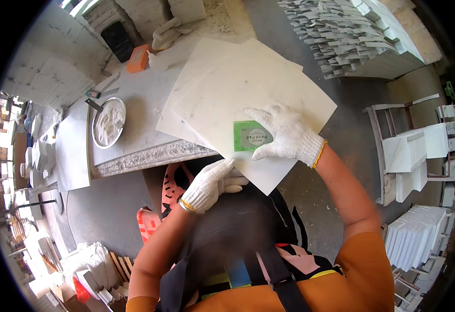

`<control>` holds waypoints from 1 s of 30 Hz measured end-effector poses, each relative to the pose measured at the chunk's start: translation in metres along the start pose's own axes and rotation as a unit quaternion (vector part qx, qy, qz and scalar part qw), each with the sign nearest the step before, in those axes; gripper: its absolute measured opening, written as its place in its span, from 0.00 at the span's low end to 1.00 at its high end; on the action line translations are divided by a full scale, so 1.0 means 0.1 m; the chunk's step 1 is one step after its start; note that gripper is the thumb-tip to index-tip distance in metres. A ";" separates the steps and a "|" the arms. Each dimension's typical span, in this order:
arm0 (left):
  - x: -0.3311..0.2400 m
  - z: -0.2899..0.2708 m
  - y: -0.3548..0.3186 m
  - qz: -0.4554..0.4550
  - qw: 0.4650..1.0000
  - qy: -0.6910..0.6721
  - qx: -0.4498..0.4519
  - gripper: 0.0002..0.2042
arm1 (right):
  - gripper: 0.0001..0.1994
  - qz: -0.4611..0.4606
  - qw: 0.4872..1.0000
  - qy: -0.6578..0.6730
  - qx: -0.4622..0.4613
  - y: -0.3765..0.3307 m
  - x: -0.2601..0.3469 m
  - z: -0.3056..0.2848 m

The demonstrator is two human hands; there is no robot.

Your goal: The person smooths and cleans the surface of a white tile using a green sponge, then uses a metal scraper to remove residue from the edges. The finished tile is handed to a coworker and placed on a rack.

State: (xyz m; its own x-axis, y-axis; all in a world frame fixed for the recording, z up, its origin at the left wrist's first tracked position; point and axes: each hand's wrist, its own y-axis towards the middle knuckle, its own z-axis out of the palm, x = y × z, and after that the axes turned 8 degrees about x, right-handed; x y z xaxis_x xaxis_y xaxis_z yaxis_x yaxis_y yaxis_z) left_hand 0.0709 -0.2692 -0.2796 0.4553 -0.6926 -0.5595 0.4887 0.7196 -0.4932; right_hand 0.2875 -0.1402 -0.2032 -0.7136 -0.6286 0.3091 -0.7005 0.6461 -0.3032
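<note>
1. The person is pressing the right hand [284,132], in a white knitted glove, flat on a green sanding pad [248,136], fingers spread wide over its right half and holding it down against the top tile.
2. That pad is lying directly under the right palm, on the near part of a white marble tile [248,88]; the pad's long side is running left to right, so its free end is sticking out to the left of the fingers.
3. The left hand [212,182], gloved too, is gripping the near edge of the tile, below and left of the right hand, fingers curled around the edge with the thumb side uppermost.
4. The tile is sitting turned like a diamond, one corner pointing toward the person's lap just right of the left hand, the opposite corner pointing away. It is resting on another white tile [186,88] that is showing to the left.
5. The right hand is the nearer one to the pad; the left is well clear of it.
6. Farther left of both hands, a metal bowl [108,122] holding white paste is standing on the stone table [134,151].
</note>
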 end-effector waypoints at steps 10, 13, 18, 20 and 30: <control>-0.04 0.22 0.01 0.028 0.993 0.084 -0.072 0.18 | 0.28 0.237 0.861 0.345 -0.290 -0.29 -1.62 -0.19; -0.02 0.16 0.00 0.049 0.990 0.091 -0.096 0.17 | 0.27 0.215 0.819 0.461 -0.265 -0.39 -1.82 -0.05; -0.20 0.30 -0.21 0.146 0.978 0.083 -0.126 0.18 | 0.26 0.155 0.769 0.538 -0.308 -0.66 -1.49 0.05; -0.10 0.06 -0.13 0.090 0.982 0.110 -0.126 0.18 | 0.24 0.134 0.725 0.587 -0.334 -0.84 -1.41 0.13; -0.08 0.20 0.06 -0.017 0.990 0.111 -0.087 0.20 | 0.30 0.149 0.757 0.487 -0.410 -0.96 -1.25 0.69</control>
State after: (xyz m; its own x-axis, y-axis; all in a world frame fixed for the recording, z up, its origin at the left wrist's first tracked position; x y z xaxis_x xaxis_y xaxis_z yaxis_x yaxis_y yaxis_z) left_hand 0.0846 -0.2600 -0.2649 0.2572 -0.7031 -0.6629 0.3569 0.7066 -0.6110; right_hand 0.4436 -0.1536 -0.2747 -0.2140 -0.0435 0.9759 0.0163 0.9987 0.0481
